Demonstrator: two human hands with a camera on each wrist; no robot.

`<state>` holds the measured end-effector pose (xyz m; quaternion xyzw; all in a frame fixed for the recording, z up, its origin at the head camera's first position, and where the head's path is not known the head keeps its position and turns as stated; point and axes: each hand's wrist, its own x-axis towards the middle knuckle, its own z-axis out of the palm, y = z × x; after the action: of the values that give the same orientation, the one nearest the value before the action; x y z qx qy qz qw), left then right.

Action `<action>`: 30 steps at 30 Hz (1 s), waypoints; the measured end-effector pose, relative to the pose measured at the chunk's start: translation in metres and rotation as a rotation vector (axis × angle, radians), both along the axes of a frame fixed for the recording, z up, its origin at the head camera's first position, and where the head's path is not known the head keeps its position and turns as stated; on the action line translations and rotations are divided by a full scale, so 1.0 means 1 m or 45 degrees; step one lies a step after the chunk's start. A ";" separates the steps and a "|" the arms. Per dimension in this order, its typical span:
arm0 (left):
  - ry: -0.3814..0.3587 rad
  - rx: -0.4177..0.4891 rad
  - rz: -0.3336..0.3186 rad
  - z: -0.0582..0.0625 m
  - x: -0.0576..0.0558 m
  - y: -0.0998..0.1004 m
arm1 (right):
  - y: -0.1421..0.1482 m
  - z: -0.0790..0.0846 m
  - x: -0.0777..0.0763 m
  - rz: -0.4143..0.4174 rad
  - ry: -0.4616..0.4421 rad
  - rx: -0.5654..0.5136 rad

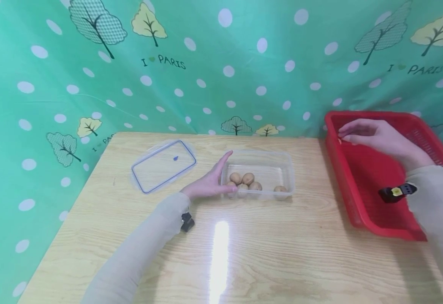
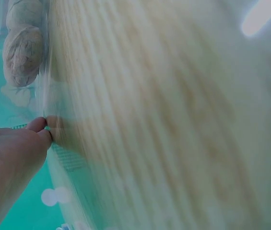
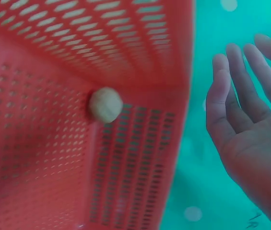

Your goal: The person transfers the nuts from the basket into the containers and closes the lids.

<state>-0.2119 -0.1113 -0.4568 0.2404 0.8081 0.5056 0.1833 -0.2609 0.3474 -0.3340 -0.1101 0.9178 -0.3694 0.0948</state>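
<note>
A clear plastic food container (image 1: 257, 157) stands on the table with several walnuts (image 1: 248, 178) inside, most of them clustered toward its left front. My left hand (image 1: 210, 182) holds the container's left end, thumb along the front rim and fingers at the left wall. In the left wrist view, fingertips of the left hand (image 2: 15, 151) meet the clear wall below a walnut (image 2: 22, 56). Over the left back part of a red plastic basket (image 1: 373, 169) is my right hand (image 1: 381, 137), its fingers loosely bent around nothing. One walnut (image 3: 105, 104) lies in a basket corner, seen in the right wrist view.
The container's lid (image 1: 164, 166), clear with a blue seal line, lies flat on the wooden table (image 1: 282, 249) to the left. A green patterned cloth (image 1: 191, 76) hangs behind the table. The basket's raised perforated walls stand at the right side.
</note>
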 end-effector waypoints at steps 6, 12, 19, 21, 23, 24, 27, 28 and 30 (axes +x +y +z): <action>-0.010 0.012 0.001 0.000 0.002 -0.001 | 0.010 -0.016 -0.008 -0.007 0.012 -0.047; -0.004 0.012 0.006 -0.001 0.002 -0.002 | 0.015 -0.036 -0.020 -0.035 0.039 -0.099; -0.006 0.020 -0.001 -0.001 0.004 -0.002 | 0.023 -0.051 -0.029 -0.097 0.020 -0.024; -0.005 0.022 -0.001 -0.001 0.004 -0.002 | 0.024 -0.053 -0.032 -0.100 0.017 0.007; -0.004 0.022 0.001 -0.001 0.004 -0.002 | 0.023 -0.056 -0.035 -0.078 -0.009 0.030; -0.002 0.021 0.001 -0.001 0.004 -0.002 | 0.022 -0.058 -0.036 -0.061 -0.022 0.044; 0.001 0.011 0.001 0.000 0.004 -0.002 | 0.018 -0.065 -0.041 -0.018 -0.054 0.083; 0.004 0.008 -0.001 0.000 0.004 -0.002 | 0.017 -0.068 -0.043 -0.008 -0.059 0.087; 0.012 -0.003 -0.001 0.000 0.003 -0.002 | 0.016 -0.073 -0.045 0.004 -0.059 0.098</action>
<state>-0.2086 -0.1135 -0.4565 0.2428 0.8095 0.5034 0.1798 -0.3058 0.3631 -0.4070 -0.0990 0.9287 -0.3363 0.1207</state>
